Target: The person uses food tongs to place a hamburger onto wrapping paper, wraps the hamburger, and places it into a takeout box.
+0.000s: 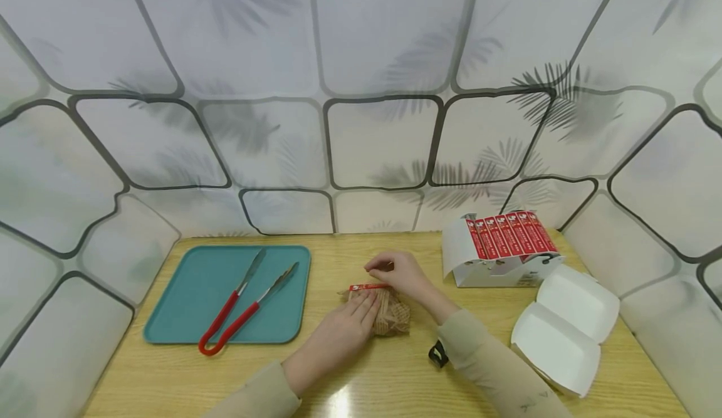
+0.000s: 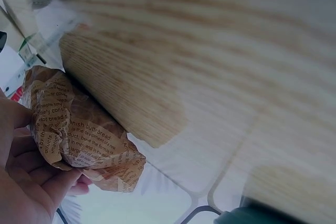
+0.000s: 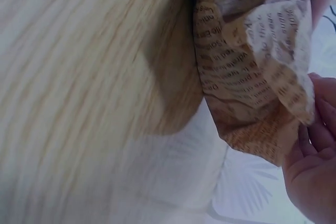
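A brown paper packet with printed lettering [image 1: 390, 318] lies crumpled on the table, a red strip label [image 1: 368, 286] along its far edge. My left hand [image 1: 345, 324] rests on the packet's left part, fingers extended across it. The left wrist view has the wrinkled paper packet [image 2: 79, 129] between its thumb side and fingers. Just beyond the red strip, my right hand [image 1: 399, 274] has bent fingers, with thumb and index tips close together; I cannot tell whether they pinch anything. In the right wrist view, the right hand's fingertips [image 3: 310, 124] are at the paper's edge.
Red-handled tongs [image 1: 228, 318] lie on a teal tray [image 1: 169, 318] at the left. At the back right, a white carton [image 1: 491, 275] holds several red packs [image 1: 513, 236]. An opened white clamshell box [image 1: 555, 343] stands at the right, and a patterned wall [image 1: 383, 142] closes off the back.
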Demonstrator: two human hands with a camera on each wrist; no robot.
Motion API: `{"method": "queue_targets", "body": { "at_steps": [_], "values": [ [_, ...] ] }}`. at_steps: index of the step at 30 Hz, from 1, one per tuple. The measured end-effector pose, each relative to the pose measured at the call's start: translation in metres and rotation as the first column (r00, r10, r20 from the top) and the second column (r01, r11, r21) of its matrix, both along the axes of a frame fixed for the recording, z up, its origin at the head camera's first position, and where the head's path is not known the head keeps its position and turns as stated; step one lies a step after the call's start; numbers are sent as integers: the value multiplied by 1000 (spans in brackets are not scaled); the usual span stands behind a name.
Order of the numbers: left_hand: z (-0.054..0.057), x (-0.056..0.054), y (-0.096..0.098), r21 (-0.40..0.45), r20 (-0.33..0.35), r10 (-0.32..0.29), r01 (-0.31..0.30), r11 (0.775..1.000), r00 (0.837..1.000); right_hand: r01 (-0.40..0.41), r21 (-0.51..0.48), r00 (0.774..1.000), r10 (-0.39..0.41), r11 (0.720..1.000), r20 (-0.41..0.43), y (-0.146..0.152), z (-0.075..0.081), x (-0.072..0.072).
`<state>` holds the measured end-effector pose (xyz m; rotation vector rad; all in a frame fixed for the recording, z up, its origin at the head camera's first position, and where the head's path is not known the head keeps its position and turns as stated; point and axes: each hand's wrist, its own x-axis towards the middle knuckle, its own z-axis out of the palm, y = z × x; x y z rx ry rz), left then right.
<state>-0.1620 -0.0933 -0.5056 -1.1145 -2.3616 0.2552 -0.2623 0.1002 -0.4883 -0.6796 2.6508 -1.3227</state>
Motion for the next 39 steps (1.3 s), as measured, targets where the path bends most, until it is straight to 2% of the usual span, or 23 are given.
{"method": "queue_targets", "body": {
  "at_steps": [4, 7, 11, 14, 16, 20, 24, 27, 32, 36, 39],
  "values": [
    [0, 0, 0, -15, -1, 4, -4, 1000, 1000, -7, 84, 995, 15, 996, -94, 8, 3, 8],
    [0, 0, 0, -27, -7, 5, -5, 1000, 1000, -21, 185, 982, 54, 983, -180, 13, 6, 19],
    [0, 0, 1, -38, -3, 3, -3, 999, 1000, -35, 331, 939, 144, 943, -311, 16, 4, 34],
    [2, 0, 1, -54, 22, 7, -6, 999, 1000, -46, 417, 909, 212, 908, -360, 17, 1, 43],
    [2, 1, 1, -69, 46, 14, -11, 998, 999, -57, 460, 902, 244, 886, -358, 17, -1, 48],
    [3, 1, 0, -97, 76, 34, -27, 995, 996, -78, 489, 914, 259, 869, -313, 16, -3, 55],
    [3, 0, -2, -85, 65, 33, -28, 996, 997, -97, 459, 941, 232, 883, -248, 16, -4, 60],
    [3, 0, -3, -60, 43, 18, -15, 998, 999, -111, 432, 953, 219, 895, -210, 17, -4, 63],
    [5, 1, -6, -57, 32, 5, -3, 998, 999, -132, 417, 957, 225, 899, -182, 17, -6, 67],
    [4, 1, -11, 17, 94, 4, -6, 1000, 996, -142, 416, 952, 239, 898, -191, 15, -7, 70],
    [3, 1, -15, 99, 205, 29, -50, 994, 978, -143, 420, 949, 245, 896, -198, 13, -8, 71]
  ]
}}
